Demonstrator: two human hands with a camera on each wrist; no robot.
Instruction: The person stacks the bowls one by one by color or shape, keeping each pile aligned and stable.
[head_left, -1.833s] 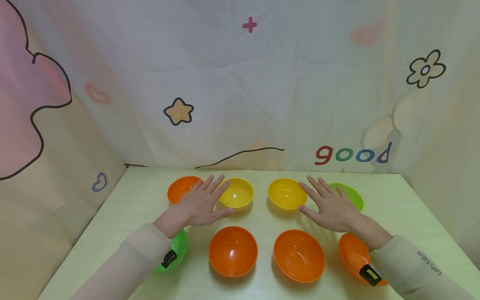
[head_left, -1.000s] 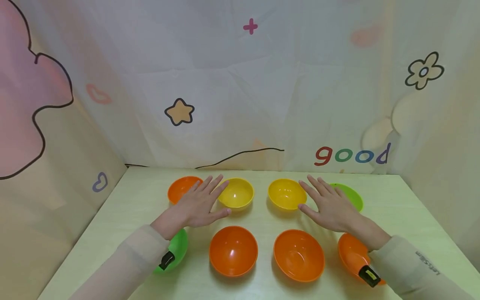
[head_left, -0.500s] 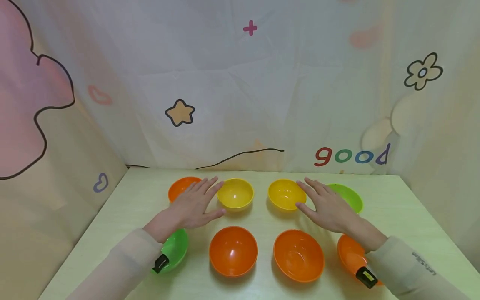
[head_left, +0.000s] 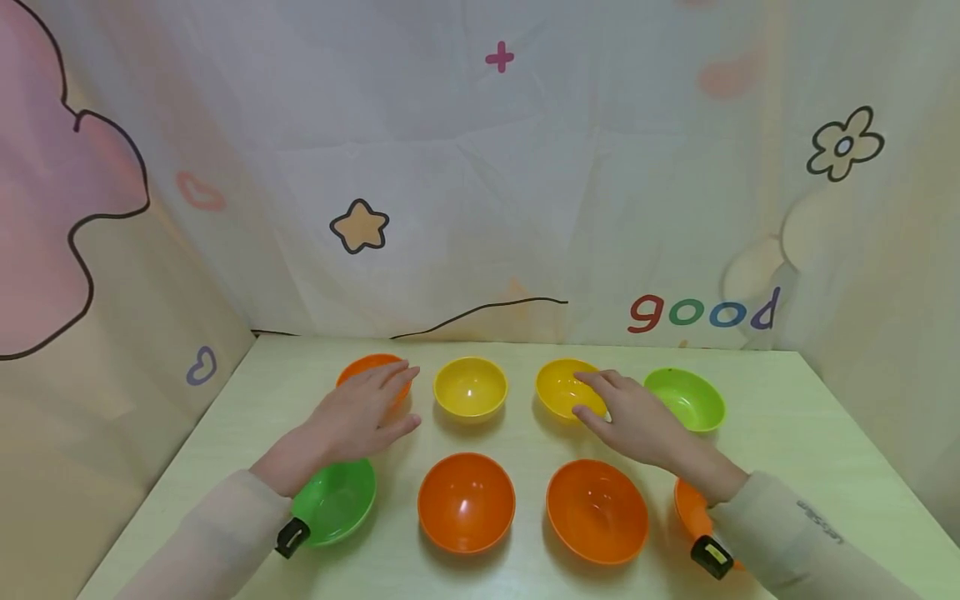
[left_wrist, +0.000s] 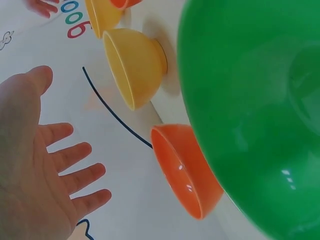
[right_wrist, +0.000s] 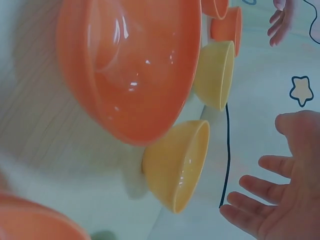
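My left hand (head_left: 348,419) hovers in front of the back-left orange bowl (head_left: 366,365), hiding part of it. Its fingers are loosely extended and hold nothing, as the left wrist view confirms. Below its wrist stands a green bowl (head_left: 337,504). Held in the air near the right-hand yellow bowl (head_left: 561,385), my right hand (head_left: 633,422) covers that bowl's right side with relaxed fingers. It grips nothing. A light green bowl (head_left: 686,400) stands beyond it, and the right sleeve hides much of the front-right orange bowl (head_left: 688,504).
Another yellow bowl (head_left: 470,387) stands at the back between the hands. Two orange bowls, one left of centre (head_left: 467,502) and one right of centre (head_left: 597,511), are in the front row. A printed curtain (head_left: 465,183) encloses the pale table (head_left: 517,442).
Both hands have drawn back and to the left, with their fingers bending a little. More of the green and light green bowls shows; the bowls stay where they were.
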